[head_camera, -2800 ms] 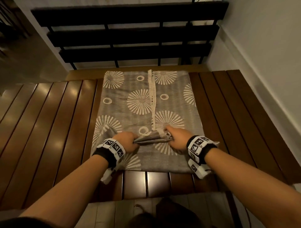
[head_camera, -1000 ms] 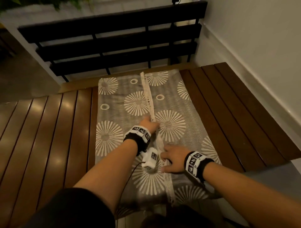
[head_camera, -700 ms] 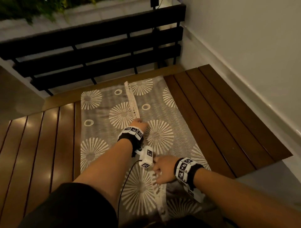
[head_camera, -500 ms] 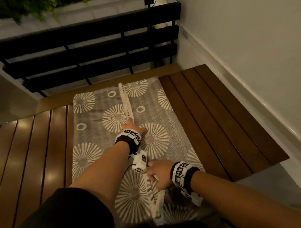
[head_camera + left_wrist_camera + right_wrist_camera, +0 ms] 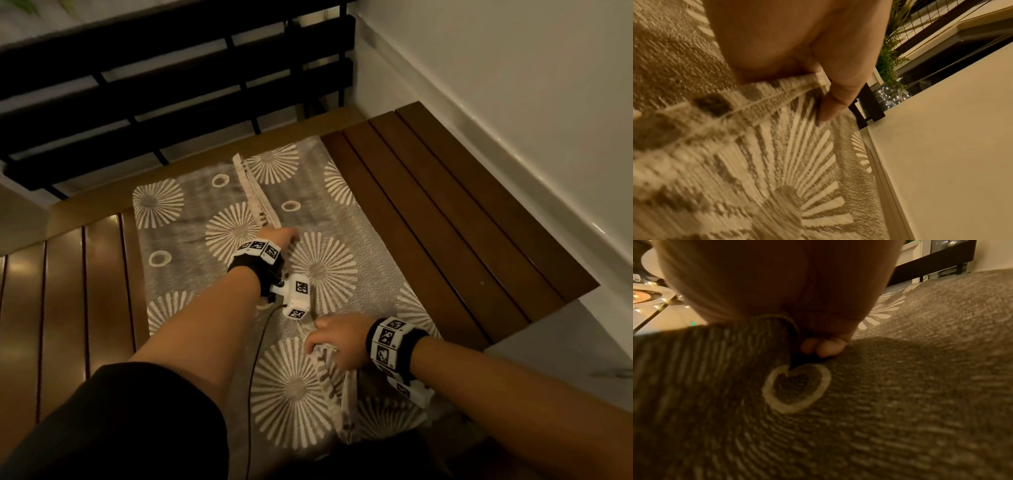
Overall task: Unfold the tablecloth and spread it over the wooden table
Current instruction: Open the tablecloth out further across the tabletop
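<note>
Handling this tablecloth (image 5: 239, 260) will be easy on your hands: it reads as a soft, light woven cloth that folds and bunches freely, with enough texture not to slip. It lies partly folded in the middle of the head view, on the slatted wooden desk (image 5: 428, 212), its near end hanging over the bottom edge of the frame. Its long axis runs from the lower middle of the picture up toward the black railing (image 5: 171, 78), and the pale hem strip (image 5: 255, 192) follows that same line.

Your left hand (image 5: 279, 238) sits at the centre of the frame with thumb and fingers (image 5: 836, 97) curled onto the hem, pinching it. Your right hand (image 5: 337, 337), lower and to the right, is closed around a bunched fold of the same edge, fingertips (image 5: 823, 346) tucked under the cloth.

That hem looks like the right place to hold. Judging by the fold, you would carry the top layer toward the right of the frame, across the bare slats, keeping both grips spaced along the edge so it opens evenly.
</note>
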`<state>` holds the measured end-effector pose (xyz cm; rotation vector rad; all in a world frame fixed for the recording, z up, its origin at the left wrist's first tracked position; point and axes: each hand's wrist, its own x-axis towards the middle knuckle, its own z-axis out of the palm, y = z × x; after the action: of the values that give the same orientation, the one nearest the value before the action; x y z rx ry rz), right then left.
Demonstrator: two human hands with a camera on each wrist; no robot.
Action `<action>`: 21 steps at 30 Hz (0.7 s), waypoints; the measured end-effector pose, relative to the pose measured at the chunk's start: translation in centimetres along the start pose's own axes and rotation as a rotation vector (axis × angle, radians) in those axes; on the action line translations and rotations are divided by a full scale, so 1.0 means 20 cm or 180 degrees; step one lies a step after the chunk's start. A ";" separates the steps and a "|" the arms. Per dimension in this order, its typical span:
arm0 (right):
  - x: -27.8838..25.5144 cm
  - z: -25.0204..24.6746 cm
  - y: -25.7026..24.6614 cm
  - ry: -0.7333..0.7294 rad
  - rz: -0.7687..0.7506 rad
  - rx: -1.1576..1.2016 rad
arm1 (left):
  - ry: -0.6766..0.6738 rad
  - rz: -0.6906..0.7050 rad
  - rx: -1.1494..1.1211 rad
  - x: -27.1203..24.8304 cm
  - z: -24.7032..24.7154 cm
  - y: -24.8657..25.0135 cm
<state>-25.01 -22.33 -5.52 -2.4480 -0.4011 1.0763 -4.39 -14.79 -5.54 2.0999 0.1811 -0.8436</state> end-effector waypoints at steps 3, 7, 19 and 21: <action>0.00 -0.01 -0.02 -0.0087 0.0054 0.0076 | 0.0276 0.0321 -0.0522 -0.03 -0.01 0.01; 0.00 -0.02 -0.03 -0.0118 0.0247 0.0107 | 0.0159 0.0966 -0.0615 -0.07 -0.02 0.04; 0.11 -0.07 -0.11 0.0162 0.0477 -0.0573 | -0.0361 0.1074 0.0694 0.10 -0.16 0.08; 0.11 -0.06 -0.13 0.0116 0.0559 -0.0597 | -0.0451 0.1293 0.1222 0.13 -0.18 0.07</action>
<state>-22.85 -19.45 -4.82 -2.7071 -0.2912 1.1070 -0.04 -13.44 -4.80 2.3010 -0.5048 -0.8175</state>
